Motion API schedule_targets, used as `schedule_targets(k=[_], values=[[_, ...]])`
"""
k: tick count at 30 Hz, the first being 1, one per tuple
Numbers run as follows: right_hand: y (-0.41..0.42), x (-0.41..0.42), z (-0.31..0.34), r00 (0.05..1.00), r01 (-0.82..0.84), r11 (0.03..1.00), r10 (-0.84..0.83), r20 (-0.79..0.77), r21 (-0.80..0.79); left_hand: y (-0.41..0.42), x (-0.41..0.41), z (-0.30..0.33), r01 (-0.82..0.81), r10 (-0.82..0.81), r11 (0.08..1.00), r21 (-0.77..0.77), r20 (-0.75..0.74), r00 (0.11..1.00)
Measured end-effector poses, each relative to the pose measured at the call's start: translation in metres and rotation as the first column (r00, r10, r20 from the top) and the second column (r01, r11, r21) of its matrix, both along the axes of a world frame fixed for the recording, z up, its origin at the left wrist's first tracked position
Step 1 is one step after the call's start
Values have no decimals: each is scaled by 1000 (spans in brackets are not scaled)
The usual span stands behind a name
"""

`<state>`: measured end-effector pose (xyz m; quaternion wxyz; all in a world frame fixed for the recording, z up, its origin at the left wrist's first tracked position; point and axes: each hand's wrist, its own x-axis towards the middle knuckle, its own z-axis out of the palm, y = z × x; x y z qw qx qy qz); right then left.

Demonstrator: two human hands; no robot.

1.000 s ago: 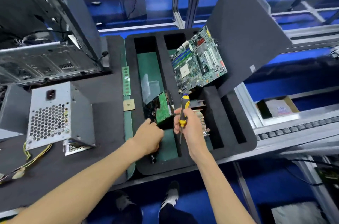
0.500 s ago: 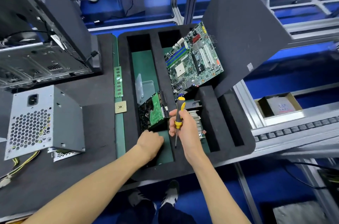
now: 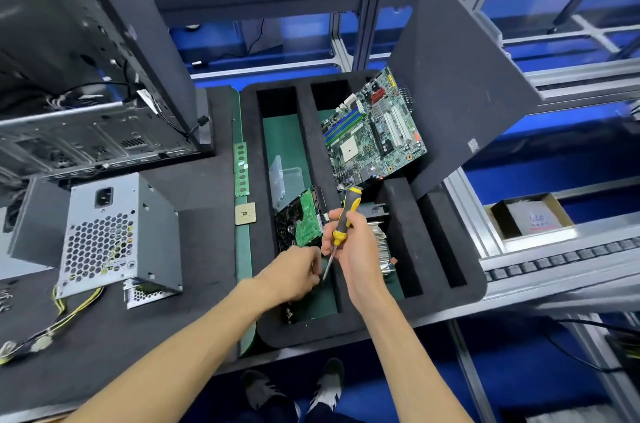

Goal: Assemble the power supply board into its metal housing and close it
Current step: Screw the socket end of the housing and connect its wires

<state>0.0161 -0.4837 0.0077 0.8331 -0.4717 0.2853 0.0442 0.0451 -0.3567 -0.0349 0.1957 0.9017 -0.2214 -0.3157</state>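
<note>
The grey metal power supply housing (image 3: 117, 235) stands on the dark mat at the left, its honeycomb vent facing me and yellow wires (image 3: 62, 315) trailing from under it. My right hand (image 3: 356, 249) grips a yellow-and-black screwdriver (image 3: 344, 214), tip pointing down. My left hand (image 3: 294, 273) is curled beside that tip over the foam tray (image 3: 446, 294); whether it pinches something small I cannot tell. Both hands are well right of the housing.
The foam tray holds a hard drive (image 3: 303, 218), a motherboard (image 3: 374, 131), a heatsink (image 3: 382, 246) and a clear plastic box (image 3: 284, 176). A RAM stick (image 3: 241, 168) and a CPU chip (image 3: 245, 213) lie on the green strip. An open computer case (image 3: 86, 83) stands at the back left.
My left hand rose from the tray floor and came right, up against the screwdriver tip. My right hand kept its grip on the screwdriver. My view shifted slightly.
</note>
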Motion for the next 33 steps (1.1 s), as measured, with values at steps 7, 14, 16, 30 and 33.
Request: schedule_targets(k=[7, 14, 16, 30, 33], values=[[4, -3, 25, 998, -63, 993, 65, 22, -95, 28, -3, 51, -480, 429, 821, -308, -221, 876], [29, -3, 59, 990, -54, 991, 38, 137, 119, 70, -16, 115, -726, 499, 422, -543, -530, 686], [41, -2, 68, 987, -46, 973, 10, 158, 225, 87, -21, 130, -763, 480, 296, -574, -601, 639], [165, -4, 112, 936, -58, 966, -36, 349, 253, 213, -27, 169, -778, 436, -123, -616, -738, 515], [191, -4, 113, 929, -19, 977, -61, 366, 211, 239, -23, 164, -770, 426, -105, -630, -728, 537]])
